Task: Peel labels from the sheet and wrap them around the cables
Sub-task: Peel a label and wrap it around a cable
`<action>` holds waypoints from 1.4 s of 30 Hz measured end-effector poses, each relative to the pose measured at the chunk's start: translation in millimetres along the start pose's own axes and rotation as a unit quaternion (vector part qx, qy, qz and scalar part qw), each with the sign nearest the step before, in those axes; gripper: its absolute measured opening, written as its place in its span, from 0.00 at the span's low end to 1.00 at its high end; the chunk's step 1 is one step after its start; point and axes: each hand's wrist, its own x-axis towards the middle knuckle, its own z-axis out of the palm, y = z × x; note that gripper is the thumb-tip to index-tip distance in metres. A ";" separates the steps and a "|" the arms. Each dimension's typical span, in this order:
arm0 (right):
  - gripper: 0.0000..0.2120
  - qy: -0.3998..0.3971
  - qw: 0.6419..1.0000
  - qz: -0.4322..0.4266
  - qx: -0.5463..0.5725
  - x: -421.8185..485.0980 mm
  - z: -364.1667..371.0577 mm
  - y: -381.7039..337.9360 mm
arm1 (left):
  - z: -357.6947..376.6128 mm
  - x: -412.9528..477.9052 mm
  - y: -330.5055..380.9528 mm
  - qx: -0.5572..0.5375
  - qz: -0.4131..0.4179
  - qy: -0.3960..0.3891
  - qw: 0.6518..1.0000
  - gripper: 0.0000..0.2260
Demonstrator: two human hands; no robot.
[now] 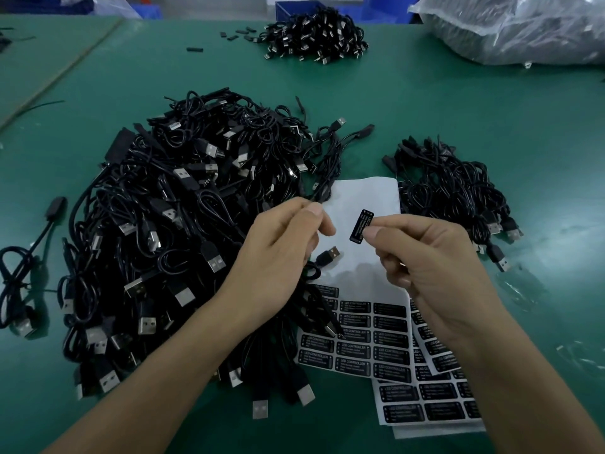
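A white label sheet point(363, 198) lies on the green worktop point(458, 109). Its upper half is bare backing, and its lower half carries rows of black rectangular labels with white print.

Above the bare part of the sheet, the right hand point(425, 267) holds one small black peeled label point(361, 225) nearly upright. Its grip pinches the label's lower right edge between thumb and forefinger, and the other fingers are curled in.

Just left of that label, the left hand point(278, 253) has its grip pinched on a thin black USB cable point(319, 194) between thumb and forefinger. The cable runs away past the sheet's top left corner. Label and cable are near each other but apart.

A black USB plug with a silver tip point(329, 255) shows below the left hand, over the sheet. Whether it belongs to the held cable I cannot tell.

A second label sheet point(435, 411) pokes out from under the first at its lower right. A large tangled pile of black USB cables point(183, 224) overlaps the sheet's left edge, and a smaller pile of black cables point(455, 188) lies just right of the sheet. Far beyond the sheet sit a third black cable heap point(314, 34) and a clear plastic bag point(523, 27).
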 end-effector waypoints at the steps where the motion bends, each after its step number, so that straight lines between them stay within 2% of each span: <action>1: 0.07 -0.002 1.000 -0.003 0.003 0.0 -0.2 0.1 | -0.3 0.2 -0.4 -0.002 0.001 0.006 1.000 0.13; 4: 0.07 -0.015 1.000 -0.021 -0.009 0.4 -1.2 0.8 | -0.6 0.6 -3.1 0.010 0.006 0.025 1.000 0.10; 7: 0.10 -0.064 0.997 -0.044 -0.026 -0.3 -1.1 2.2 | 0.4 0.2 -3.4 0.018 0.020 0.028 0.999 0.08; 10: 0.03 -0.109 0.989 -0.072 -0.074 -2.6 2.7 3.9 | 1.5 -1.7 -0.6 0.028 0.028 0.017 0.999 0.04; 11: 0.01 -0.105 0.984 -0.092 -0.111 -3.5 3.5 5.5 | 1.5 -2.6 0.1 0.026 0.031 0.011 0.999 0.04; 15: 0.04 -0.082 0.938 -0.181 -0.283 -7.9 5.3 9.0 | 0.2 -4.2 0.8 0.032 0.037 -0.007 0.999 0.04; 18: 0.06 -0.079 0.930 -0.194 -0.302 -8.8 5.8 9.9 | -0.1 -4.2 0.5 0.045 0.045 -0.008 0.998 0.05; 24: 0.01 -0.041 0.934 -0.192 -0.297 -7.1 4.7 9.3 | 1.5 -3.3 0.2 0.039 0.039 -0.001 0.998 0.06; 28: 0.14 -0.020 0.933 -0.175 -0.312 -5.3 5.1 13.6 | 2.9 -3.1 1.7 0.041 0.035 0.024 0.998 0.08; 30: 0.27 -0.015 0.942 -0.146 -0.301 -5.2 5.6 14.4 | 2.7 -2.1 3.5 0.033 0.028 0.040 0.998 0.08; 31: 0.30 -0.010 0.946 -0.133 -0.295 -5.4 6.0 14.1 | 2.1 -1.4 4.2 0.023 0.022 0.048 0.998 0.07; 32: 0.30 -0.004 0.951 -0.122 -0.284 -5.4 6.7 13.1 | 1.4 -1.1 5.2 0.006 0.014 0.056 0.998 0.07; 35: 0.16 -0.008 0.976 -0.074 -0.205 -5.7 9.6 9.2 | -1.2 -1.0 9.3 -0.062 -0.013 0.064 0.996 0.06; 38: 0.03 -0.046 0.997 -0.007 -0.061 -9.5 18.3 8.3 | -2.8 -1.8 13.2 -0.105 -0.038 0.057 0.992 0.06; 42: 0.01 -0.067 0.991 0.058 0.101 -13.9 30.7 9.0 | -1.4 -3.0 19.3 -0.154 -0.074 0.031 0.985 0.03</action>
